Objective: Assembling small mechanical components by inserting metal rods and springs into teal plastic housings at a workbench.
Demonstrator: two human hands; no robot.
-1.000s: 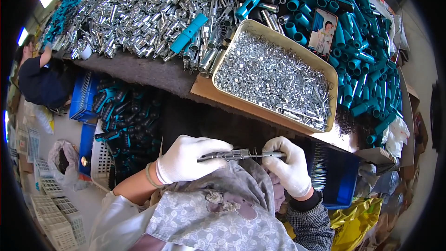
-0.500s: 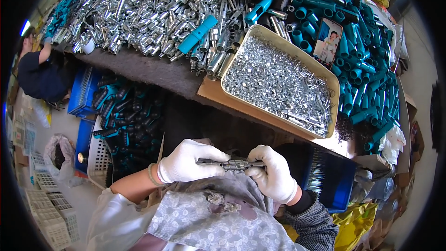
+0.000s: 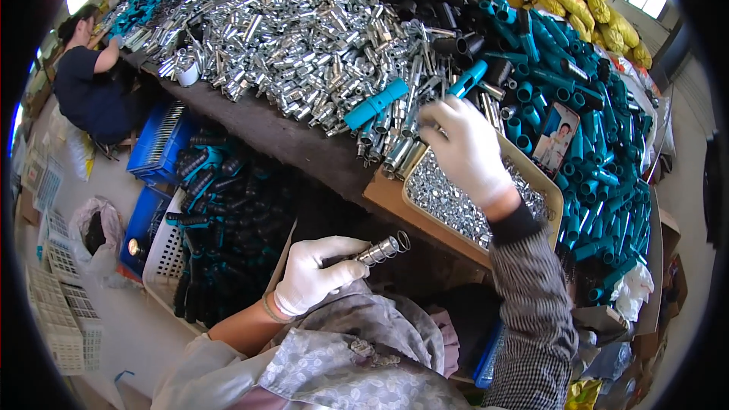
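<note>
My white-gloved left hand (image 3: 313, 275) is closed around a shiny metal tube (image 3: 376, 253) in front of my apron. A thin coil spring (image 3: 402, 240) sits at the free end of that tube. Out over the far left part of a cream tray (image 3: 553, 237), my gloved right hand (image 3: 472, 150) has its fingers bent and apart, with nothing visible in them. Small loose metal parts (image 3: 448, 205) fill the tray. Close beyond the right fingertips are a teal plastic sleeve (image 3: 468, 78) and metal tubes.
A wide heap of metal tubes (image 3: 304, 38) covers the bench, with teal handles (image 3: 585, 129) at right and a propped phone (image 3: 557, 135). Crates of black-and-teal handles (image 3: 220, 228) stand below left. A co-worker (image 3: 91, 91) sits at far left. Yellow sacks (image 3: 577, 0) lie behind.
My right hand has left the metal tube and moved up and away to the tray. My left hand keeps the tube, now tilted, its spring end showing. The view has shifted.
</note>
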